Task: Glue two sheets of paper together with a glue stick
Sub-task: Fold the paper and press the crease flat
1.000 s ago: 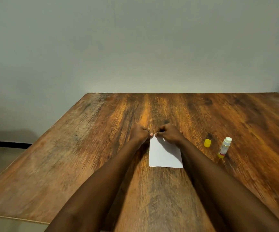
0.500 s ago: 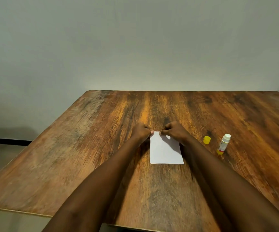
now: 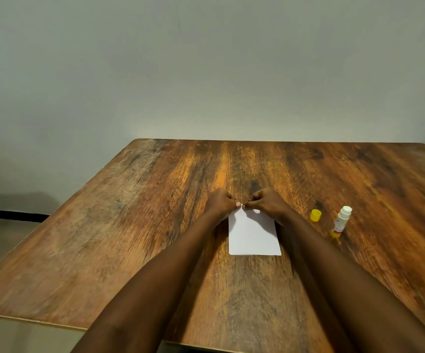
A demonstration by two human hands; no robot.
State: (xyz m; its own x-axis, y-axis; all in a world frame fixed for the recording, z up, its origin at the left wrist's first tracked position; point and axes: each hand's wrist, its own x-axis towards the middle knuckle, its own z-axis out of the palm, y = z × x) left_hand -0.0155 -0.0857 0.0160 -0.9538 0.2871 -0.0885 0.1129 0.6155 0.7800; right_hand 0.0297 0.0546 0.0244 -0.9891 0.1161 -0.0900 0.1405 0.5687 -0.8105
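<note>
- Plain pale wall behind; a wooden worktop with strong brown grain fills the lower half of the view, its far edge against the wall.
- Left of the worktop, a strip of floor and a dark skirting band show.
- White paper lies near the middle of the worktop, long side running away from the person, near edge flat on the wood.
- Whether this is one sheet or two stacked cannot be told from here.
- Both forearms reach forward from the bottom of the view, one along each side of the paper.
- Left hand sits at the paper's far left corner, knuckles up, its fingers curled in and pinching that corner.
- Right hand sits over the far edge, its fingers also curled in and pinching the same corner, nearly touching the left fingertips.
- A small point of paper stands up between the two sets of fingertips, lifted off the wood; the right hand throws a shadow across the far part of the sheet.
- Yellow cap stands on the worktop to the right of the right wrist, apart from the paper.
- Glue stick is just right of the cap, uncapped: white top, white label, yellow base, leaning with its top away from the person. Neither hand touches it.
</note>
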